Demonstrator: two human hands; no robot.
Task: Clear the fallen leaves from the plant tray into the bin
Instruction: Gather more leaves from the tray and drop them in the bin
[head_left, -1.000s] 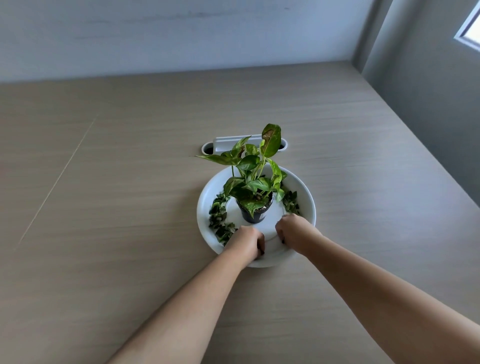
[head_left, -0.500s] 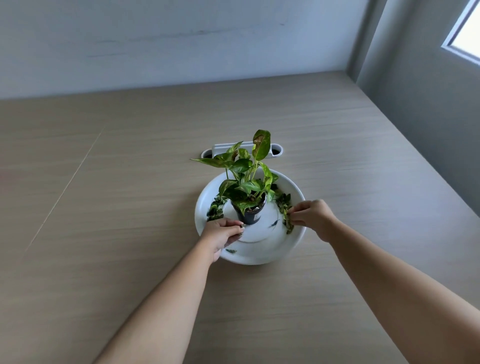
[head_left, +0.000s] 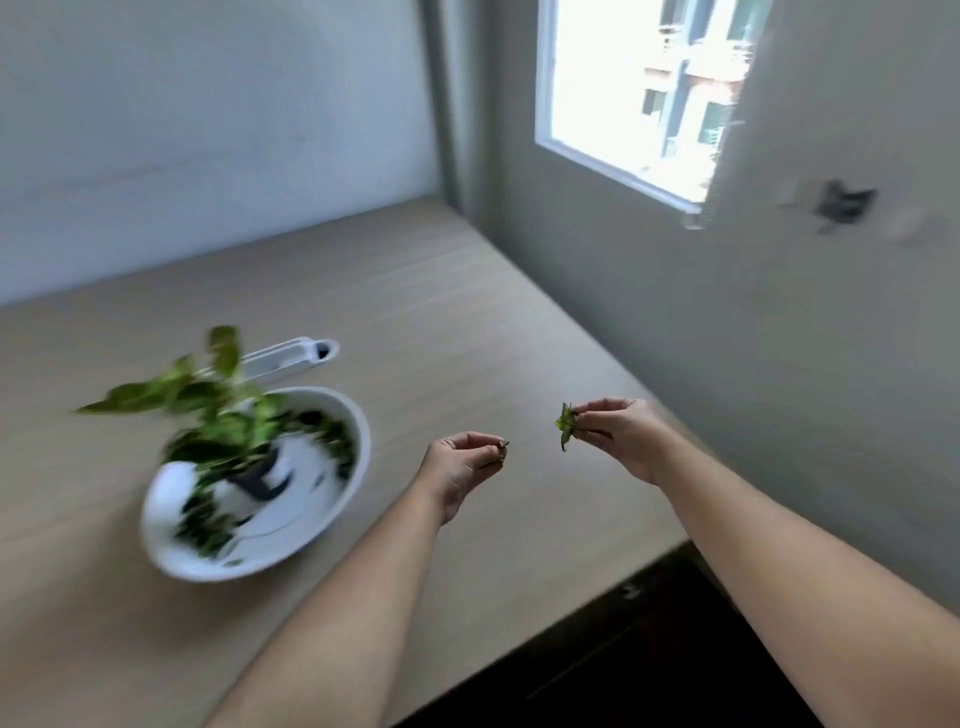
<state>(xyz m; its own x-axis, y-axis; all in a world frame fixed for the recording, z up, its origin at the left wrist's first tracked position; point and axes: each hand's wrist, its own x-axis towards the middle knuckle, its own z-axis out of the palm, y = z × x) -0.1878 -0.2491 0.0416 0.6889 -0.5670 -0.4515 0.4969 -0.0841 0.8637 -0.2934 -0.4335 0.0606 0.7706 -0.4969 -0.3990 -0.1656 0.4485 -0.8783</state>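
The round white plant tray sits blurred at the left on the wooden table, with a small potted plant in a dark pot at its middle. Several fallen leaves lie around the pot inside the tray. My left hand hovers over the table to the right of the tray, its fingertips pinched on a small leaf piece. My right hand is farther right near the table's edge, pinching a green leaf. No bin is in view.
A white cable port is set into the table behind the tray. The table's right edge drops to a dark floor area. A grey wall with a bright window stands on the right.
Both hands have lifted off the tray and swung to the right, each holding leaf material. The view has turned right, so the tray now lies at the left and is blurred.
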